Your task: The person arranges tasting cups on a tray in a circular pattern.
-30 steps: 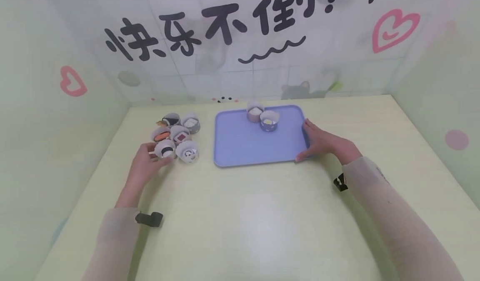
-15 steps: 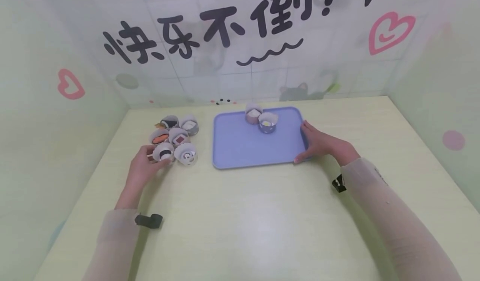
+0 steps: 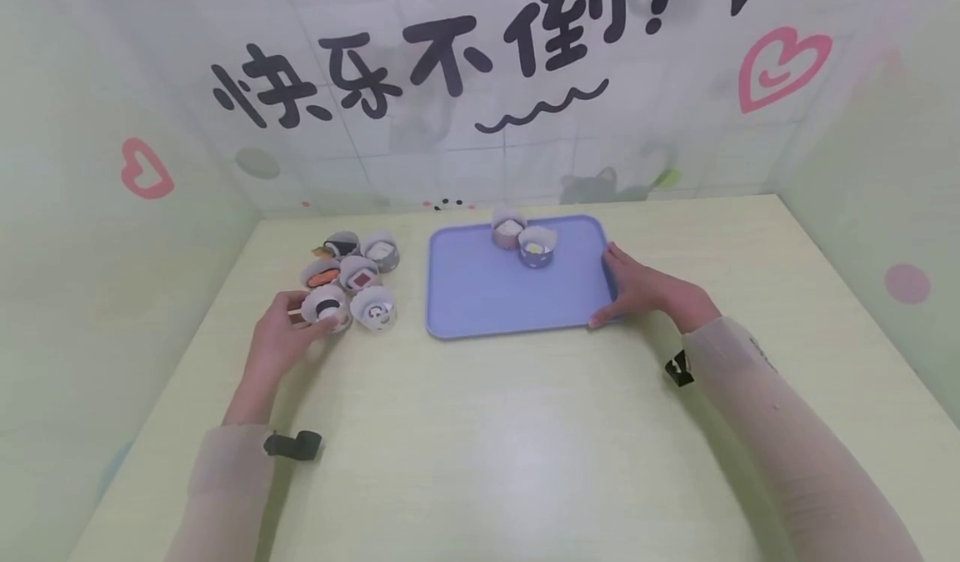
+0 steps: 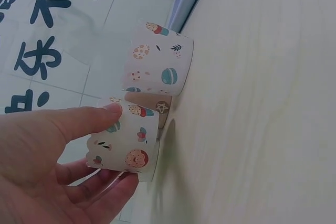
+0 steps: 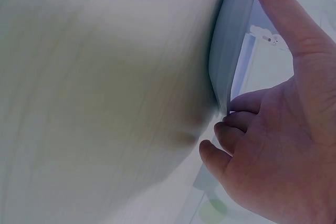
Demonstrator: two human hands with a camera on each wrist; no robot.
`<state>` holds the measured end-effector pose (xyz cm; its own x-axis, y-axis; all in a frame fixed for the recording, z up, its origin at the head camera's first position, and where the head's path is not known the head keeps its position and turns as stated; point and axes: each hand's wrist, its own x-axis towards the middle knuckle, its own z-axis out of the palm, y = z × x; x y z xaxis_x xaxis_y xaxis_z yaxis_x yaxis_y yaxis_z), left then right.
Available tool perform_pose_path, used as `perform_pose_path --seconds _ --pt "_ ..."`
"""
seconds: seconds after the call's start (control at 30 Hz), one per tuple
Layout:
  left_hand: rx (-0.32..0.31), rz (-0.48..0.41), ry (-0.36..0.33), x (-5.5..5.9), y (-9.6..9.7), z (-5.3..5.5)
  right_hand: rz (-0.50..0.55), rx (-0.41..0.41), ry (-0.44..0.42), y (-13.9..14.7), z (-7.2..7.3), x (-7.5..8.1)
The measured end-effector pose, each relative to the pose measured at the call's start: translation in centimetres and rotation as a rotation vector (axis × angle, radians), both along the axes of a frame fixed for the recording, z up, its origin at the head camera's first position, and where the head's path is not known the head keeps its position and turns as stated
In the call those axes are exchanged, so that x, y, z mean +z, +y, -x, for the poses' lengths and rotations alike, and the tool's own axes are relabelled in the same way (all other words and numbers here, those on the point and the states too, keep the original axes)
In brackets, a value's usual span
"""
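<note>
My left hand [image 3: 279, 333] pinches a paper baking cup [image 3: 335, 317], thumb on the near side and fingers on the far left side. The cup holds a white piece with a black band. In the left wrist view the cup [image 4: 126, 140] shows a doughnut print and stands tilted, overlapping the other cups. My right hand [image 3: 647, 289] rests at the right end of a blue tray [image 3: 480, 295], spread along the rim. The thumb touches the front corner and the fingers lie along the side. Two filled cups stand at the tray's back, one pink [image 3: 509, 230] and one blue-grey [image 3: 537, 249].
Several more filled cups crowd beside the left hand, including a white cup [image 3: 374, 309], one with a reddish square [image 3: 360, 277] and one with an orange topping [image 3: 323, 276]. The pale table [image 3: 480, 445] meets a printed wall [image 3: 420, 153] behind.
The left hand has shifted slightly toward the person and left with the pinched cup, which sits a little apart from its neighbours. The right hand and tray stay in place.
</note>
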<state>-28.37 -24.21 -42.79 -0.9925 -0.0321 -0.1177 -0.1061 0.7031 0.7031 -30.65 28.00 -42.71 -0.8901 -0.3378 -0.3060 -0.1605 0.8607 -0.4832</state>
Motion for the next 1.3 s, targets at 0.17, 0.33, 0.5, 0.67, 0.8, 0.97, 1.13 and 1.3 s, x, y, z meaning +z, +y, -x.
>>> perform_pose_path --seconds 0.17,0.33,0.5,0.67,0.8,0.97,1.13,1.3 --pt "-0.006 0.005 0.022 0.7 0.0 -0.4 0.003 -0.006 -0.007 0.0 0.0 0.2" --pt "-0.006 0.016 0.049 1.7 0.2 -1.1 -0.002 -0.006 -0.011 0.1 -0.1 0.1" --pt "-0.02 0.006 0.077 2.6 0.5 -1.4 -0.013 -0.003 -0.009 0.1 0.0 0.1" --pt "-0.038 -0.008 0.106 3.2 1.0 -1.6 -0.008 -0.003 -0.002 -0.1 0.1 0.4" --pt "-0.059 -0.015 0.123 3.6 1.7 -1.6 -0.003 0.001 -0.015 -0.2 0.0 0.5" --pt "-0.081 -0.035 0.134 3.5 2.7 -1.7 -0.01 0.008 -0.01 -0.3 0.0 0.1" --pt "-0.104 -0.06 0.118 3.6 3.7 -1.3 -0.014 0.009 -0.013 -0.1 0.1 0.2" --pt "-0.121 -0.074 0.099 3.5 4.6 -0.9 -0.007 0.004 -0.015 -0.1 0.0 0.3"
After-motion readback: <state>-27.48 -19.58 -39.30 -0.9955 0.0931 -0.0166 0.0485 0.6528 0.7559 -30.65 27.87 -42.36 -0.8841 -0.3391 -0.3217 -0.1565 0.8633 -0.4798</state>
